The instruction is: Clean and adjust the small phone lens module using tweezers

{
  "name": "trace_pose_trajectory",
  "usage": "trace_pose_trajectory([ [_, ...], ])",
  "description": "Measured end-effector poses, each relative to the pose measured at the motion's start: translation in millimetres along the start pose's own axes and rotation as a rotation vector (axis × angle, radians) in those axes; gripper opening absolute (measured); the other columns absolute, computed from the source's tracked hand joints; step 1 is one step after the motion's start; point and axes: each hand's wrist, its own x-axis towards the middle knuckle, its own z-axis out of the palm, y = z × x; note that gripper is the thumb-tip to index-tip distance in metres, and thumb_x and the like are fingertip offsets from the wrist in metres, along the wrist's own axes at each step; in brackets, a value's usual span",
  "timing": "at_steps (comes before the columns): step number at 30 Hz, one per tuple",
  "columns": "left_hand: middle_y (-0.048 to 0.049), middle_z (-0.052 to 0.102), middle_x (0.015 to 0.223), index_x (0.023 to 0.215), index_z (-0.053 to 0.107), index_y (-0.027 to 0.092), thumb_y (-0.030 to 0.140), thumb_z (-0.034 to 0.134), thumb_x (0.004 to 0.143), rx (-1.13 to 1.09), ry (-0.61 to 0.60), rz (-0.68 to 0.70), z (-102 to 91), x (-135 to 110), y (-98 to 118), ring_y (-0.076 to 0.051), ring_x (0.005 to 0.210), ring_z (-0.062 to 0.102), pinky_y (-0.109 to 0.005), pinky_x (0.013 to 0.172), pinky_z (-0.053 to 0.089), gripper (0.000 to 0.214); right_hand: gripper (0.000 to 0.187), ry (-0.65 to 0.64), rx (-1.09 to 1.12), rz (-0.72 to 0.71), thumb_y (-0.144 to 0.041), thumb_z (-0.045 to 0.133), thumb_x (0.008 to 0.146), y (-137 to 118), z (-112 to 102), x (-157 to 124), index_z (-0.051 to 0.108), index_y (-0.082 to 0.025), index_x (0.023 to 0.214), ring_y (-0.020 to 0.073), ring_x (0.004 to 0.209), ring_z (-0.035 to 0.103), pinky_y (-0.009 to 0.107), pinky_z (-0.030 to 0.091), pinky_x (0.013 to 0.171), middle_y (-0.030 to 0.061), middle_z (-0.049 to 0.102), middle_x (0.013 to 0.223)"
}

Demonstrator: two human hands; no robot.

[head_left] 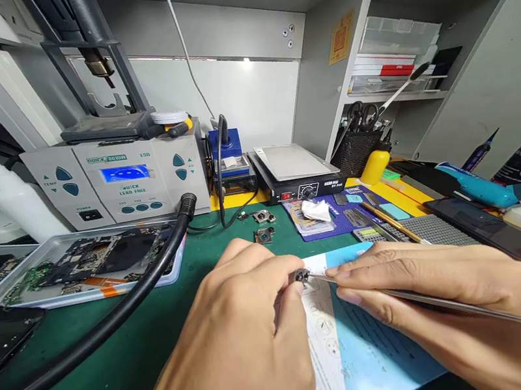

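My left hand (242, 329) is closed in a pinch on a small dark metal part (301, 275), held just above a blue and white printed sheet (365, 356). My right hand (435, 299) grips long metal tweezers (456, 304) whose tips touch that small part. Both hands hover low over the green mat (134, 366) at the front of the bench. Two similar small camera-like parts (263, 226) lie on the mat just beyond my hands.
A thick black hose (113, 324) crosses the mat at left. Behind it stand a hot-air rework station (125, 183), a tray of phone boards (79, 266), a black heating plate (294, 173), a blue tool mat (338, 216), a yellow bottle (375, 167) and a dark phone screen (483, 229) at right.
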Motion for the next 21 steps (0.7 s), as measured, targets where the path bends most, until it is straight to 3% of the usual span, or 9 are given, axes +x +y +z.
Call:
trace_pose_trajectory([
  [10,0.0001,0.065,0.080,0.080,0.069,0.021,0.013,0.057,0.088,-0.015,0.050,0.015,3.8,-0.1,-1.0,-0.017,0.079,0.060,-0.031,0.066,0.046,0.016,0.028,-0.009,-0.003,-0.013,-0.007,0.073,0.085,2.9,-1.8,-1.6,0.078,-0.026,0.106,0.0116,0.089,0.077,0.011,0.058,0.084,-0.0052,0.081,0.104],
  [21,-0.0019,0.063,0.079,0.079,0.066,0.019,0.011,0.052,0.089,0.083,0.094,0.107,2.9,-2.8,0.7,-0.019,0.077,0.059,-0.034,0.071,0.048,0.018,0.029,0.006,0.023,-0.069,-0.002,0.072,0.083,1.3,-1.5,2.8,0.078,-0.020,0.105,0.0129,0.086,0.078,0.011,0.060,0.080,-0.0023,0.082,0.098],
])
